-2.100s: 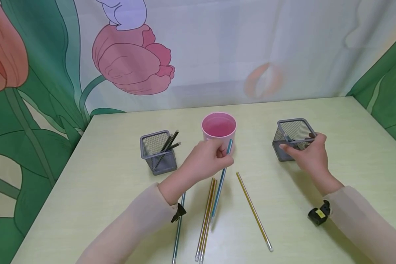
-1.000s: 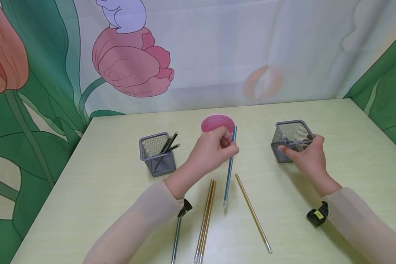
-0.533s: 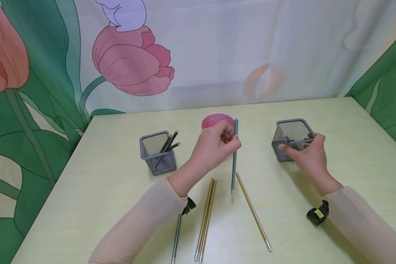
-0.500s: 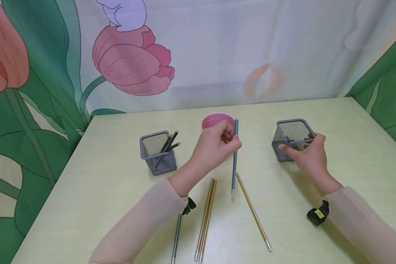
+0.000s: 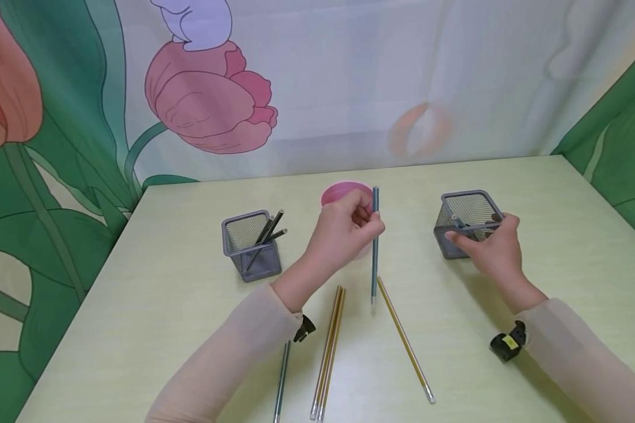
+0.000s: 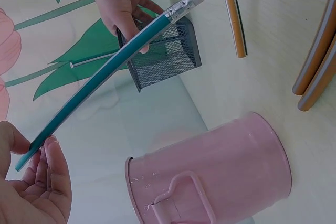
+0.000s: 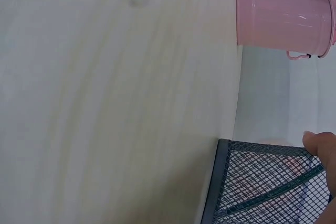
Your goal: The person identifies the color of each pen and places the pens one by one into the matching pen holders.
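Observation:
My left hand (image 5: pixel 344 229) pinches a teal pencil (image 5: pixel 374 264) near its upper end, with the white eraser at the bottom. The pencil hangs almost upright in the head view, above the table. Behind this hand is a pink bucket (image 6: pixel 226 166), largely covered by it in the head view. My right hand (image 5: pixel 494 249) grips the near right side of a grey mesh pen holder (image 5: pixel 447 235), thumb on the front and fingers at the far side. Through the mesh in the right wrist view, a dark teal pencil (image 7: pixel 268 196) leans inside this holder.
A second mesh pen holder (image 5: pixel 259 264) at left holds several black pencils (image 5: pixel 267 238). Yellow pencils lie together (image 5: pixel 328 358) mid-table, with another yellow pencil (image 5: pixel 406 341) to their right. A teal pencil (image 5: pixel 282 382) lies partly under my left forearm. A printed curtain (image 5: pixel 323 88) hangs behind the table.
My left hand has moved right and away from me, raising the teal pencil and swinging it from slanted to nearly upright. My right hand stays on its pen holder.

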The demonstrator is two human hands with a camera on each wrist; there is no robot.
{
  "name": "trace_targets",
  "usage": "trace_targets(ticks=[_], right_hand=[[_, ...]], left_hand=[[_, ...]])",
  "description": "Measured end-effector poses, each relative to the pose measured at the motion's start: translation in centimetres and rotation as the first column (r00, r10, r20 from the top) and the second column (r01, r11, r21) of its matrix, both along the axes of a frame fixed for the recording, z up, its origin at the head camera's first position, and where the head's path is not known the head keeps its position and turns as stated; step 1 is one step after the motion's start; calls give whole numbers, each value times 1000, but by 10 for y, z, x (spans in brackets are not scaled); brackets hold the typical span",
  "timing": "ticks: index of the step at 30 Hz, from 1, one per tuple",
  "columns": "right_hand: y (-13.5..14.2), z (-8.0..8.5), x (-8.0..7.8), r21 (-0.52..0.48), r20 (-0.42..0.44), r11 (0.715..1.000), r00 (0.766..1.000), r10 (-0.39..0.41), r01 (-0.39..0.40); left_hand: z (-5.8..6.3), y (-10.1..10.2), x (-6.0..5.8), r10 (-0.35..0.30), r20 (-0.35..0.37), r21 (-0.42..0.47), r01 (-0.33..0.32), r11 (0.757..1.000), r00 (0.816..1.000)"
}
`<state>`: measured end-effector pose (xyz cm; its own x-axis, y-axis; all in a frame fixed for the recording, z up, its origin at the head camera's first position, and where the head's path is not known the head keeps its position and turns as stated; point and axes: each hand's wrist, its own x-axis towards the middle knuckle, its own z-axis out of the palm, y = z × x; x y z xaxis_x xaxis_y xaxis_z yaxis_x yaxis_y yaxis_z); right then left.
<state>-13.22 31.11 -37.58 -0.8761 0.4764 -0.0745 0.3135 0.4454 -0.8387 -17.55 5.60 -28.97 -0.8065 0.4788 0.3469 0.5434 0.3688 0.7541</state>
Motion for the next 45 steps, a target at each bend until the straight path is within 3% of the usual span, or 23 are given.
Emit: trace_targets(ticks=[23,34,45], right_hand=[[4,0,-2,3,9,1000,1000,-10,10],[2,1,-2,8,6,1000,1000,0,0],[3,0,-2,8,12,1000,1000,-10,10]], left_hand=[[-3,17,-11,16,-29,22,-16,1000,999],[1,24,-14,37,-79,86,-30,996,996],[3,33,-15,34,-118,96,-22,995,992]])
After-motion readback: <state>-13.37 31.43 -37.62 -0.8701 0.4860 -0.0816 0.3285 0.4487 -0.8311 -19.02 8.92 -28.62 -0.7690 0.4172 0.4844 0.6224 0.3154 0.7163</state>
